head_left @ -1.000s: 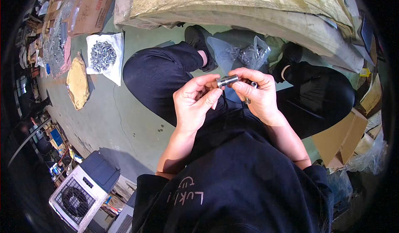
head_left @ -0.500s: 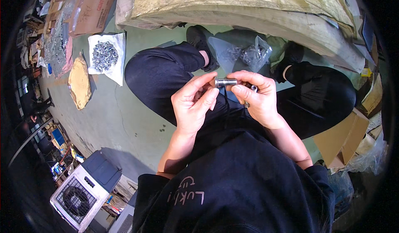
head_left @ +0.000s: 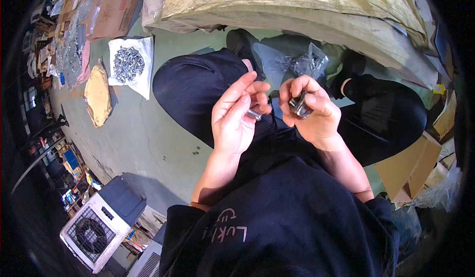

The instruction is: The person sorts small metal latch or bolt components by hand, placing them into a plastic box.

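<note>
From here I see the left hand [head_left: 233,117] half-open, lower fingers curled over a metal bolt [head_left: 255,115]; the right hand [head_left: 319,113] is curled round metal pieces [head_left: 300,106]. Between the shoes [head_left: 240,43], a clear bag [head_left: 318,61] holds metal parts [head_left: 300,66]; a white sheet [head_left: 145,75] carries a hardware heap [head_left: 128,63].

Metal parts [head_left: 300,107] in right hand [head_left: 319,121] partly hidden (count unclear).

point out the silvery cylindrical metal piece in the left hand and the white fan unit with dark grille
Silvery cylindrical metal piece [head_left: 254,114]: head view, on its exposed side.
White fan unit [head_left: 91,235]: head view, on its dark grille.
</note>
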A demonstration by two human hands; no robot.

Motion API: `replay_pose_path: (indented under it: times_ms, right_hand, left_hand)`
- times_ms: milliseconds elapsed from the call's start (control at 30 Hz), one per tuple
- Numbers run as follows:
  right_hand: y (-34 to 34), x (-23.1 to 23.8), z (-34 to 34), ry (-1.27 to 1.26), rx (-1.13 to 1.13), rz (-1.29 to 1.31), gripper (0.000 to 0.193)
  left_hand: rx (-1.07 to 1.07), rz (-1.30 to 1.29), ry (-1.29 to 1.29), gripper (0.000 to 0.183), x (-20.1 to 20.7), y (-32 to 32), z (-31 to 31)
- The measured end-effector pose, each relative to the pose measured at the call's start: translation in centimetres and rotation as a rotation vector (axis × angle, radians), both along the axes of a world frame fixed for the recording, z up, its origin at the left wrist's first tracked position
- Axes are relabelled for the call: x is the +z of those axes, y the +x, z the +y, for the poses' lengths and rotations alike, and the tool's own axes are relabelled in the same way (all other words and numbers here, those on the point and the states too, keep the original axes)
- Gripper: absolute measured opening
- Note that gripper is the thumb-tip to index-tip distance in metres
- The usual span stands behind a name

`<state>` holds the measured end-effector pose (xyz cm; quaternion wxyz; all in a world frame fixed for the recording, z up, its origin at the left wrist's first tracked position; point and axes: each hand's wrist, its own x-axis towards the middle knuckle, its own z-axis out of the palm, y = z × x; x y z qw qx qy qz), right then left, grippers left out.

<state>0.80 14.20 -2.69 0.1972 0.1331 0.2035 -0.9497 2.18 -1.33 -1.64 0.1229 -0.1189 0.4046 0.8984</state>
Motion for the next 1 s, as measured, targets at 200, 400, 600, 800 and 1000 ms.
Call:
replay_pose_path:
  times_ms: [200, 400, 600, 800, 1000]
  right_hand:
    - [1.7, -0.9, -1.3, 0.442, 0.261, 0.082, 0.014]
    - [2.2, -0.6, -2.1, 0.643, 0.192, 0.217, 0.02]
    - [1.8, 0.6, -1.5, 0.751, 0.042, 0.329, 0.016]
    - [1.6, 0.5, -1.4, 0.974, -0.059, 0.571, 0.019]
    - [1.6, 0.8, -1.2, 0.988, -0.098, 0.627, 0.019]
  left_hand:
    - [0.095, 0.048, -0.12, 0.045, 0.4, -0.3, 1.0]
    - [0.066, 0.17, -0.204, 0.046, 0.6, -0.2, 1.1]
    - [0.062, 0.104, -0.258, 0.033, -0.2, 0.2, -0.5]
    - [0.032, 0.09, -0.297, 0.023, -0.3, 1.1, -0.5]
    - [0.034, 0.12, -0.219, 0.024, 0.0, 0.9, -0.1]
